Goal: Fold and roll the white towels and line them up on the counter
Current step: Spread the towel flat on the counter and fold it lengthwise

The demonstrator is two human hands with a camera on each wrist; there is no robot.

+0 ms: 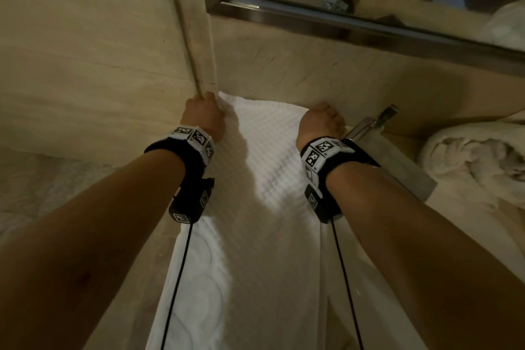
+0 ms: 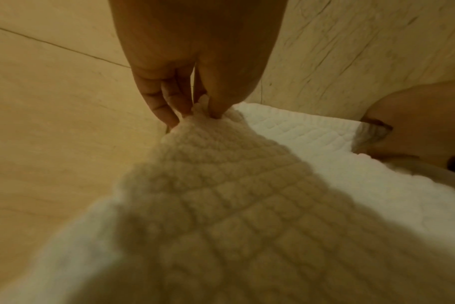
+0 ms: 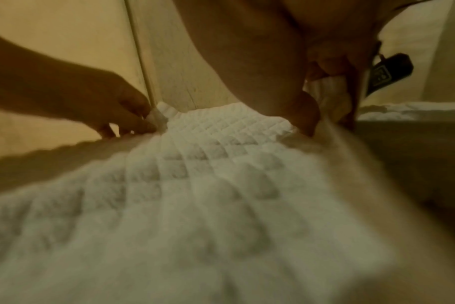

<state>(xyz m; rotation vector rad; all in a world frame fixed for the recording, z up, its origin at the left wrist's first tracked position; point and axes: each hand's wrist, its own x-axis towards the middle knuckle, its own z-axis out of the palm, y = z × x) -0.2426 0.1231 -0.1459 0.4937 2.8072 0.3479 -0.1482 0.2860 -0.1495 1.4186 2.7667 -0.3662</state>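
Observation:
A long white waffle-textured towel (image 1: 264,167) lies flat on the beige counter (image 1: 85,179), running from the back wall toward me and hanging over the front edge. My left hand (image 1: 203,113) pinches the towel's far left corner (image 2: 203,117) between thumb and fingers, close to the wall corner. My right hand (image 1: 324,119) grips the far right corner, with the cloth (image 3: 327,92) bunched between its thumb and curled fingers. Both hands hold the far edge (image 3: 221,115) stretched between them.
A crumpled white towel (image 1: 474,162) lies on the counter at the right. A metal faucet (image 1: 380,119) and a sink rim (image 1: 412,167) sit just right of my right hand. A framed mirror (image 1: 369,25) hangs on the wall behind. A wall corner (image 1: 199,37) stands at the left.

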